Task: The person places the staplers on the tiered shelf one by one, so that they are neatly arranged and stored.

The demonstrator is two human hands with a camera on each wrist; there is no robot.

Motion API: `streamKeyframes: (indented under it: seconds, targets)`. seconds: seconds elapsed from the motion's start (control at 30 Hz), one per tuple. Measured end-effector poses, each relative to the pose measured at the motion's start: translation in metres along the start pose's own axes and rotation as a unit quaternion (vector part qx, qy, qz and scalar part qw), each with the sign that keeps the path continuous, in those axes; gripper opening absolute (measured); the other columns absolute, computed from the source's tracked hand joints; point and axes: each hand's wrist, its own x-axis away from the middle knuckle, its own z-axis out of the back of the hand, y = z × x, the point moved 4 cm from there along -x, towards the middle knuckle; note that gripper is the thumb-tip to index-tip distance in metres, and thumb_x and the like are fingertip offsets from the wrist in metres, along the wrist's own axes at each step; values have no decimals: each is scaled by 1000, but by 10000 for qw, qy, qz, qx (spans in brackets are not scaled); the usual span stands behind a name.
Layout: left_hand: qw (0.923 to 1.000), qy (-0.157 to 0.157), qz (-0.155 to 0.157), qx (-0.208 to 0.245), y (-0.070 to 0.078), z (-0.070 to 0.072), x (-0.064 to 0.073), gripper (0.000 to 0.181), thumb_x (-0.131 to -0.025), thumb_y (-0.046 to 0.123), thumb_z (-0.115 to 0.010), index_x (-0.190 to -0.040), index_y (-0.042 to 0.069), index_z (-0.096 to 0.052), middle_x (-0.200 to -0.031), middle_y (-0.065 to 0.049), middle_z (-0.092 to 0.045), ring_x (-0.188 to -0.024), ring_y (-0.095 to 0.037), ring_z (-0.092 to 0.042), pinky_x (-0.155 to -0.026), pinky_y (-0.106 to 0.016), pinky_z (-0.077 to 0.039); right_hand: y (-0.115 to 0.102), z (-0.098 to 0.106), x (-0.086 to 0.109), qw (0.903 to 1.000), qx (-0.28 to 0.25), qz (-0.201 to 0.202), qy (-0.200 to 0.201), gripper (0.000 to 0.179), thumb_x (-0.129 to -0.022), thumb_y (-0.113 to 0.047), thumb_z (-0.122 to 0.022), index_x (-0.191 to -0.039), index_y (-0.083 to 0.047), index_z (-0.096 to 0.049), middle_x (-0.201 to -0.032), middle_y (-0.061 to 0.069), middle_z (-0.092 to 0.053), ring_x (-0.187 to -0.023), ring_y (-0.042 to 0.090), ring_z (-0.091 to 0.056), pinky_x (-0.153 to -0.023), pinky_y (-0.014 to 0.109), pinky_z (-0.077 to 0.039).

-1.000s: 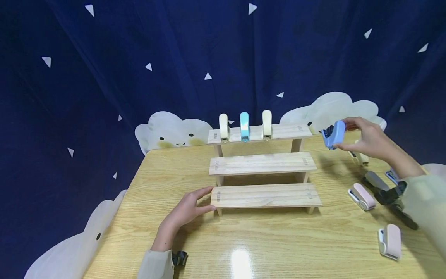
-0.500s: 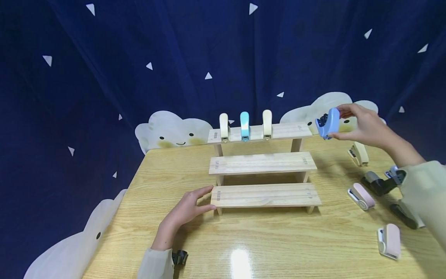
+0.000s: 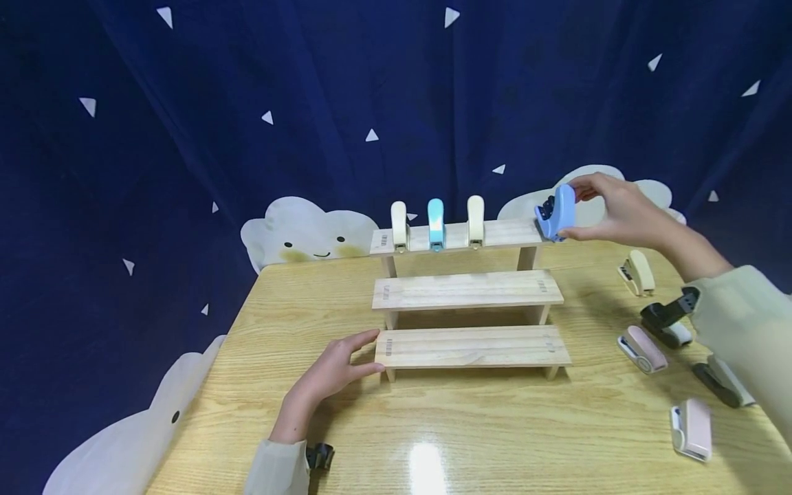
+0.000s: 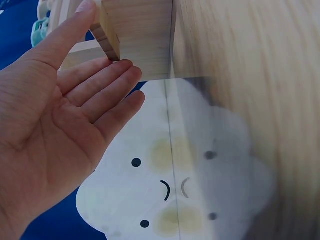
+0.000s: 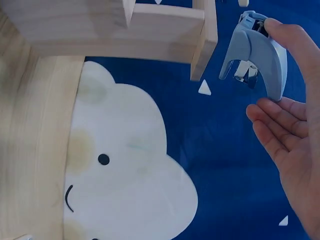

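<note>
My right hand (image 3: 621,210) pinches a blue stapler (image 3: 560,213) between thumb and fingers, at the right end of the top tier of a wooden three-tier shelf (image 3: 464,289). In the right wrist view the blue stapler (image 5: 267,55) appears beside the board's end, apart from it; its metal part shows underneath. At the left end of the lowest tier, my left hand (image 3: 334,371) has its fingers extended, touching the board. Upright on the top tier stand a cream stapler (image 3: 399,225), a turquoise stapler (image 3: 436,223) and another cream stapler (image 3: 475,221).
To the right of the shelf, a cream stapler (image 3: 637,273), a pink stapler (image 3: 643,349), another pink stapler (image 3: 691,430) and a grey-and-white stapler (image 3: 724,381) lie on the wooden table (image 3: 297,295). One more is partly hidden behind the right wrist's black strap. A dark blue curtain (image 3: 309,82) hangs behind.
My right hand has carried the blue stapler left and slightly up, from over the table's right side to the top tier's right end. My left hand has stayed at the shelf.
</note>
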Motion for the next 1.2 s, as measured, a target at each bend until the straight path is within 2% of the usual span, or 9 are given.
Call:
streamKeyframes:
  seconds: [0.07, 0.13, 0.3, 0.4, 0.67, 0.97, 1.2]
  targets:
    - [10000, -3, -4, 2, 0, 0, 0, 74, -87, 40, -72, -148, 9, -43, -152, -10, -45, -141, -32, -44, -117, -51, -38, -4, -2, -5, 9999, -20, 124, 6, 76, -59, -16, -93, -122, 4, -57, -107, 14, -66, -93, -6, -48, -80, 3, -35]
    - [10000, -10, -7, 9, 0, 0, 0, 75, -87, 40, -71, -148, 8, -43, -152, -10, -45, -141, -33, -44, -117, -51, -38, -8, -4, -9, 9998, -26, 173, -44, 75, -59, -16, -93, -121, 4, -57, -107, 14, -66, -93, -7, -48, -79, 2, -35]
    - [10000, -12, -35, -7, 0, 0, 0, 74, -87, 40, -71, -148, 8, -42, -152, -11, -45, -140, -33, -44, -116, -51, -38, -18, -9, -18, 9995, -16, 147, -292, 76, -62, -20, -92, -124, 6, -56, -108, 17, -66, -96, 23, -61, -80, 11, -40]
    - [10000, 1, -49, -10, 1, 0, 0, 74, -87, 40, -71, -148, 8, -43, -152, -11, -45, -140, -33, -44, -116, -51, -38, -23, -11, -22, 9992, -6, 154, -380, 76, -62, -21, -92, -124, 6, -56, -107, 18, -67, -97, 30, -64, -80, 19, -44]
    - [10000, -12, -56, 2, 1, 1, 1, 74, -88, 38, -71, -148, 8, -42, -153, -11, -44, -141, -33, -43, -117, -51, -38, -28, -21, -30, 9972, -7, 97, -738, 74, -66, -20, -90, -124, 9, -54, -108, 20, -66, -98, 32, -64, -84, 46, -52]
    - [10000, -46, -75, 40, -1, 0, 1, 74, -88, 38, -71, -149, 7, -41, -153, -12, -43, -141, -34, -42, -117, -52, -38, -31, -30, -35, 9942, -102, -52, -1068, 77, -69, -25, -88, -127, 10, -51, -114, 24, -62, -104, 37, -61, -90, 52, -53]
    - [9999, -10, -107, 29, -1, 0, 0, 74, -88, 38, -71, -148, 7, -42, -153, -11, -44, -141, -33, -43, -117, -51, -38, -31, -34, -37, 9934, -131, -74, -1138, 78, -71, -26, -88, -129, 8, -50, -116, 23, -61, -106, 37, -59, -93, 54, -51]
